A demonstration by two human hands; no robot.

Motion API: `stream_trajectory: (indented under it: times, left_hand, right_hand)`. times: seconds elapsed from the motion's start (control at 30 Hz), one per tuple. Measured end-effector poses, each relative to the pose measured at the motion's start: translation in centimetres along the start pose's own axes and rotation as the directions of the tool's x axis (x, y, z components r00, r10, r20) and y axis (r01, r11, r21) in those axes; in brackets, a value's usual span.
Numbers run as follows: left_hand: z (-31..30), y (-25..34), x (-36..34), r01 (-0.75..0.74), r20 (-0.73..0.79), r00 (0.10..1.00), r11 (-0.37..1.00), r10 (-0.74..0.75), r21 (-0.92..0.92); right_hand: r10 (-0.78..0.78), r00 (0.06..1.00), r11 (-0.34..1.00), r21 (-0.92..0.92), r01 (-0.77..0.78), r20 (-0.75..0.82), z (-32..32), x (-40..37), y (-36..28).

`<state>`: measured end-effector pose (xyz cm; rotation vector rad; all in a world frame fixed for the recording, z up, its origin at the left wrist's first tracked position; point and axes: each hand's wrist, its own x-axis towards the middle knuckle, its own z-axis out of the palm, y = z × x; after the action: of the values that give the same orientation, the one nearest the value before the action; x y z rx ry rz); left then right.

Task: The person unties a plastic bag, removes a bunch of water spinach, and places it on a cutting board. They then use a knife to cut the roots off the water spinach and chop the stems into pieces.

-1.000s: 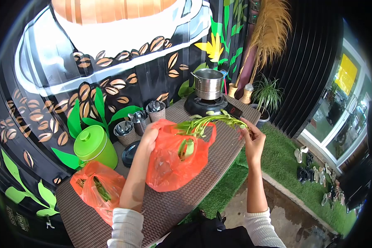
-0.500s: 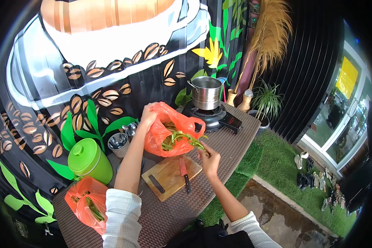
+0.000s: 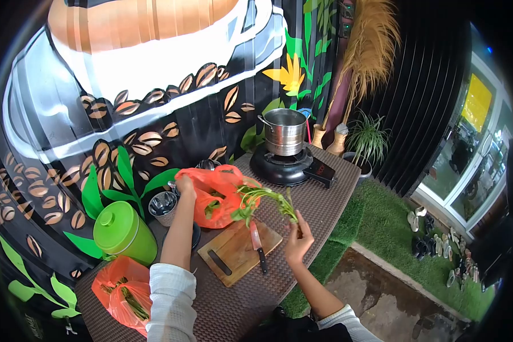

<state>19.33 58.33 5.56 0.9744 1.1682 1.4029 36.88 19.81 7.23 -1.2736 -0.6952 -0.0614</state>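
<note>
My left hand is closed on the rim of an orange plastic bag at the back of the table. Leafy greens show through the bag's mouth. Between the fingers of my right hand are the stems of a bunch of leafy green vegetables, whose leaves hang toward the bag. Below them lies a wooden cutting board with a slot handle. A knife with a reddish blade and black handle rests across the board's right side.
A steel pot stands on a black portable stove at the back right. On the left are a green lidded container, a second orange bag with greens, and a cup of metal utensils. The woven-pattern table has its edge at right.
My right hand has drawn the greens out of the bag, moving slightly right and down. My left hand and the bag have moved lower and to the left.
</note>
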Motion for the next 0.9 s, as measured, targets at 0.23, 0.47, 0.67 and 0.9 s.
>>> stream_trajectory:
  times: [0.23,0.47,0.67,0.9]
  left_hand:
    - [-1.6,3.8,-7.2,-0.111,0.150,0.983,0.994,0.107,0.023]
    - [-5.5,1.4,-21.7,-0.522,-0.127,0.834,0.843,0.537,0.132]
    - [-12.2,-9.9,-29.1,-0.466,0.323,0.877,0.794,0.355,0.392]
    - [-13.4,-11.8,-32.3,-0.573,0.494,0.817,0.325,0.298,0.752]
  right_hand:
    - [0.194,0.954,0.971,0.093,-0.220,0.230,-2.5,0.3,2.0]
    - [0.326,0.680,0.907,-0.014,-0.421,0.656,-2.1,-1.2,8.2]
    - [0.324,0.419,0.916,-0.171,-0.362,0.848,2.2,-3.3,11.1]
    - [0.203,0.628,0.805,-0.493,0.330,0.751,5.0,-4.0,17.5]
